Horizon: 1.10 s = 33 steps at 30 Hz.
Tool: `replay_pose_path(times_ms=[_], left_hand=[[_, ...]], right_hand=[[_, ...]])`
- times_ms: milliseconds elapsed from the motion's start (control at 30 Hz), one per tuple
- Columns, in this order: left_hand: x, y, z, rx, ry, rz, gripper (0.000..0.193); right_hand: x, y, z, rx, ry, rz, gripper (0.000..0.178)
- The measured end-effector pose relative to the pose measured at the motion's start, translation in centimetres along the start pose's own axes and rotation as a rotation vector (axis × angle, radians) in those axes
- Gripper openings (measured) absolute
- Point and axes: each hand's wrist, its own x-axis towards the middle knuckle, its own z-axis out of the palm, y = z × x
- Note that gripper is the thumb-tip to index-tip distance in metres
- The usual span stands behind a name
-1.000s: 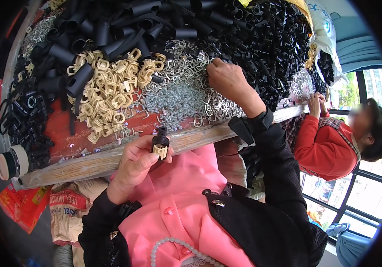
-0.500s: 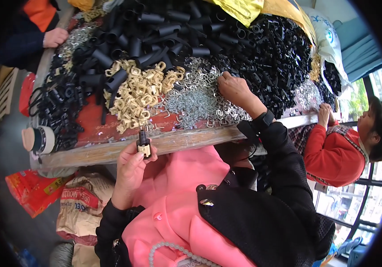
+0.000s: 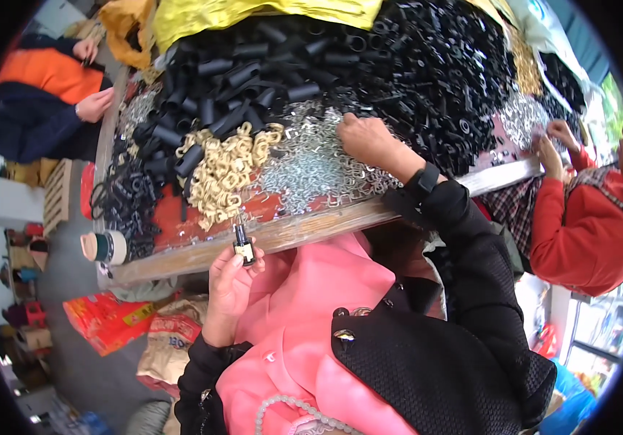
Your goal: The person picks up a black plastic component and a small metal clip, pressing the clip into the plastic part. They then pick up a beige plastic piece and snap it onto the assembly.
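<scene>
Between the thumb and fingers of my left hand (image 3: 230,284), just off the table's near edge, is a small black plastic part (image 3: 242,245) with a cream insert, its narrow end pointing up. My right hand (image 3: 369,143) reaches over the table to the far part of a heap of small silvery bent-metal pieces (image 3: 333,168). Its fingers are bent together, and their tips are partly hidden, so anything in them does not show. Left of that heap lie cream plastic rings (image 3: 221,174). Small black parts (image 3: 456,87) are piled beyond my right hand.
Black tubes (image 3: 213,67) cover the far middle under a yellow sheet (image 3: 268,16). A roll of tape (image 3: 112,247) stands at the near left corner of the wooden edge (image 3: 282,238). Co-workers' hands (image 3: 95,106) show left, and others (image 3: 552,152) right. Sacks (image 3: 170,341) lie on the floor.
The view has turned, so the table sits differently and more of the left co-worker shows. My left hand keeps the black part; my right hand stays at the metal pieces. The right co-worker's hands have come apart.
</scene>
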Motion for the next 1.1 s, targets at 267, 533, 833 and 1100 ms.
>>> replay_pose_path(times_ms=[267,533,833,1100], left_hand=[[3.5,-0.9,2.3,-0.061,0.002,-0.039,0.030],[5.3,-0.8,1.8,-0.133,-0.109,-0.030,0.019],[5.8,-1.1,-0.9,-0.133,-0.213,-0.095,0.019],[5.6,-1.4,-2.0,-0.183,-0.227,-0.011,0.021]], right_hand=[[-2.5,-0.1,-2.2,0.319,0.243,-0.024,0.009],[-4.8,-3.8,-3.2,0.617,0.211,-0.161,0.009],[-5.4,-7.6,-4.7,0.887,-0.164,-0.354,0.007],[3.6,-7.7,-2.0,0.598,0.144,-0.271,0.008]])
